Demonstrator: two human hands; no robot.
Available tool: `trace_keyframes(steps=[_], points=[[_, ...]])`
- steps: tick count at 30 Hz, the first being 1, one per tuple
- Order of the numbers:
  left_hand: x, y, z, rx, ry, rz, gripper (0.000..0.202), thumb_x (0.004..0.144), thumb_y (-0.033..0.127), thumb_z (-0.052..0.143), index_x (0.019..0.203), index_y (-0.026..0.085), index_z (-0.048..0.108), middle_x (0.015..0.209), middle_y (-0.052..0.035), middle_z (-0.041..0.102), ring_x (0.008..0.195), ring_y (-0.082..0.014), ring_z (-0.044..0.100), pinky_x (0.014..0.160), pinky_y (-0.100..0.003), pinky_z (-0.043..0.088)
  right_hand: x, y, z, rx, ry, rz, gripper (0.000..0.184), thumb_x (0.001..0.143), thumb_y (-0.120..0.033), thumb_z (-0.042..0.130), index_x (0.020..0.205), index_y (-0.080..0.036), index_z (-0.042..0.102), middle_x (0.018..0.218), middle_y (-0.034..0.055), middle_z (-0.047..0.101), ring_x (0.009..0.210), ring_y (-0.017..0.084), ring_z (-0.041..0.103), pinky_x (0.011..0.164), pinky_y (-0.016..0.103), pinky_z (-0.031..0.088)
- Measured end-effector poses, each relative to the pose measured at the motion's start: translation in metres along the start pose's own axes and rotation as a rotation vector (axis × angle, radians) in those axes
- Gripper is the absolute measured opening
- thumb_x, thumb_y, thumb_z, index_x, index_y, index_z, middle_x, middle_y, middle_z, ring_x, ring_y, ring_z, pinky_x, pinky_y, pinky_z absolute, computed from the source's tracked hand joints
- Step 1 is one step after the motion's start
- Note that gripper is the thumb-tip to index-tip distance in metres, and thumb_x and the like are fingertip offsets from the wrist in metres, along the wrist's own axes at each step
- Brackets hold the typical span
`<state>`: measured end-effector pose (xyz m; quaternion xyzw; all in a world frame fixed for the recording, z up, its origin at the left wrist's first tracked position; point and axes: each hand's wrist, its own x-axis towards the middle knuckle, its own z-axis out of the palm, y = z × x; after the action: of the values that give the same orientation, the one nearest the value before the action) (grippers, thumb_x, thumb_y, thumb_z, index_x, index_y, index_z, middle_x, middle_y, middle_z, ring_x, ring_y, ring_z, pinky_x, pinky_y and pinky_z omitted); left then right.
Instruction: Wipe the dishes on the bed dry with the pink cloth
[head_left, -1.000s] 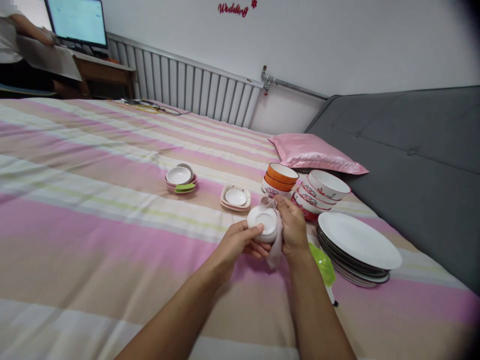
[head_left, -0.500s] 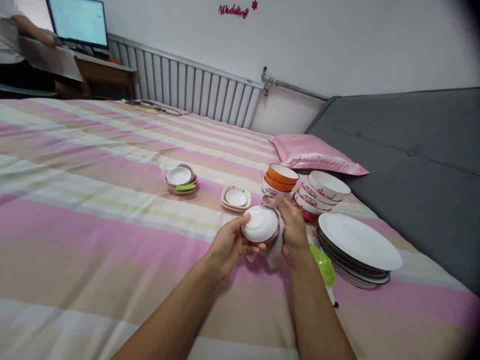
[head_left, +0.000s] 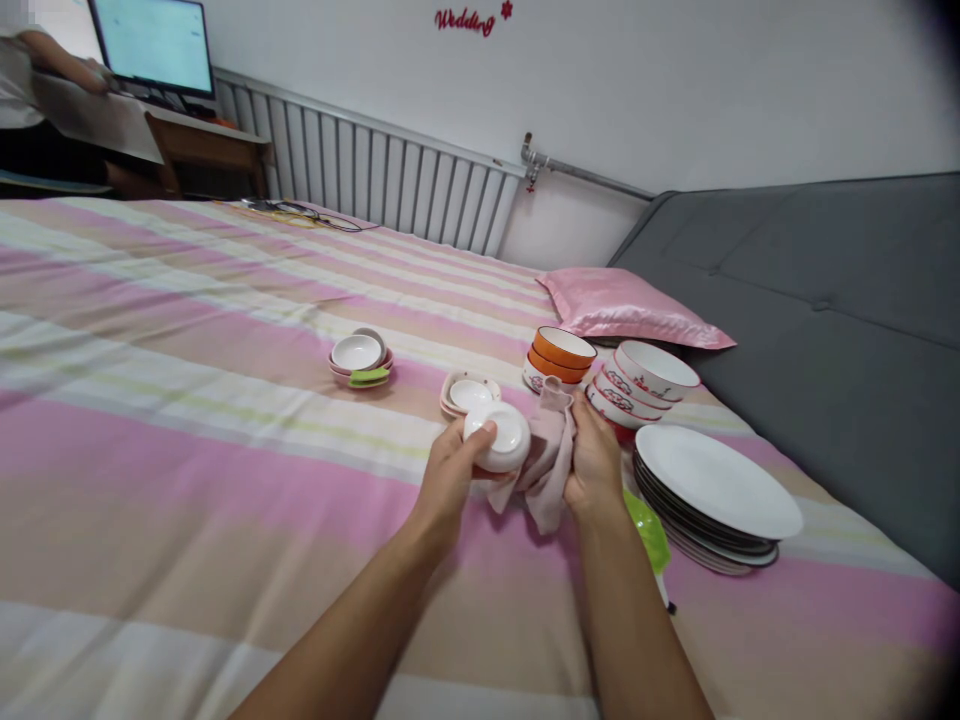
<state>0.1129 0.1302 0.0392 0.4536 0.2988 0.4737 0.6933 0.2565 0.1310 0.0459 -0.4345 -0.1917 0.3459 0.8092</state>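
My left hand (head_left: 450, 470) grips a small white bowl (head_left: 498, 437), its underside turned toward me and the thumb pressed on it. My right hand (head_left: 595, 455) is closed on a pale pink cloth (head_left: 546, 460) that hangs beside the bowl. Just behind the bowl, a small white dish (head_left: 470, 394) sits on square dishes (head_left: 450, 407), partly hidden. Farther left lie small nested bowls (head_left: 357, 352) with a green piece (head_left: 369, 377) at their front. Under my right forearm a bright green object (head_left: 647, 530) shows only in part.
Orange bowls (head_left: 564, 350) and white patterned bowls (head_left: 651, 372) are stacked beyond my right hand. A tall pile of plates (head_left: 720, 482) stands to the right. Behind are a pink pillow (head_left: 630, 305) and a grey headboard (head_left: 825, 270). A person (head_left: 52, 90) sits by a desk at far left.
My left hand has moved the bowl to the left, away from the cloth. The cloth now hangs more open from my right hand, which has shifted slightly right.
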Motion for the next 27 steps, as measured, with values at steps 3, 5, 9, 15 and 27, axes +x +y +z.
trace_keyframes(steps=[3,5,9,15,27], points=[[0.001,-0.005,-0.002,0.337,0.011,0.210,0.031,0.082,0.042,0.054,0.097,0.015,0.057,0.085,-0.0033,0.061,0.075,-0.0148,0.056,0.067,-0.026,0.046,-0.001,0.000,0.000,0.000,-0.032,0.060,0.028,0.064,-0.036,0.073,0.083,-0.017,0.065,0.077,0.0010,0.071,0.080,0.018,0.067,0.075,0.031,0.054],[0.001,-0.007,-0.003,0.554,-0.032,0.300,0.028,0.084,0.041,0.051,0.099,0.018,0.055,0.085,-0.0026,0.061,0.075,-0.0152,0.055,0.067,-0.026,0.044,-0.001,0.001,0.000,-0.012,-0.049,0.090,0.027,0.064,-0.037,0.073,0.080,-0.017,0.064,0.072,0.0005,0.070,0.077,0.018,0.067,0.072,0.032,0.054],[0.001,-0.007,-0.005,0.909,-0.085,0.414,0.012,0.085,0.028,0.048,0.093,0.020,0.052,0.085,-0.0032,0.060,0.077,-0.0176,0.054,0.068,-0.029,0.042,-0.001,0.000,0.000,-0.026,-0.055,0.115,0.028,0.061,-0.035,0.075,0.078,-0.018,0.061,0.067,-0.0015,0.068,0.070,0.017,0.066,0.067,0.029,0.054],[0.003,-0.008,-0.007,1.158,-0.090,0.553,0.010,0.087,0.017,0.042,0.082,0.018,0.051,0.092,-0.0063,0.057,0.083,-0.0183,0.053,0.070,-0.029,0.044,-0.008,-0.004,0.002,-0.137,-0.154,0.158,0.037,0.056,-0.035,0.079,0.081,-0.017,0.059,0.067,-0.0023,0.067,0.060,0.012,0.062,0.058,0.022,0.051],[0.003,-0.015,-0.014,1.135,-0.011,0.778,0.018,0.087,0.015,0.042,0.084,0.020,0.060,0.127,-0.0109,0.048,0.111,-0.0221,0.051,0.085,-0.035,0.047,-0.011,0.002,-0.004,-0.344,-0.273,0.209,0.053,0.049,-0.023,0.080,0.096,-0.018,0.056,0.085,0.0030,0.070,0.068,0.017,0.065,0.063,0.029,0.052]])
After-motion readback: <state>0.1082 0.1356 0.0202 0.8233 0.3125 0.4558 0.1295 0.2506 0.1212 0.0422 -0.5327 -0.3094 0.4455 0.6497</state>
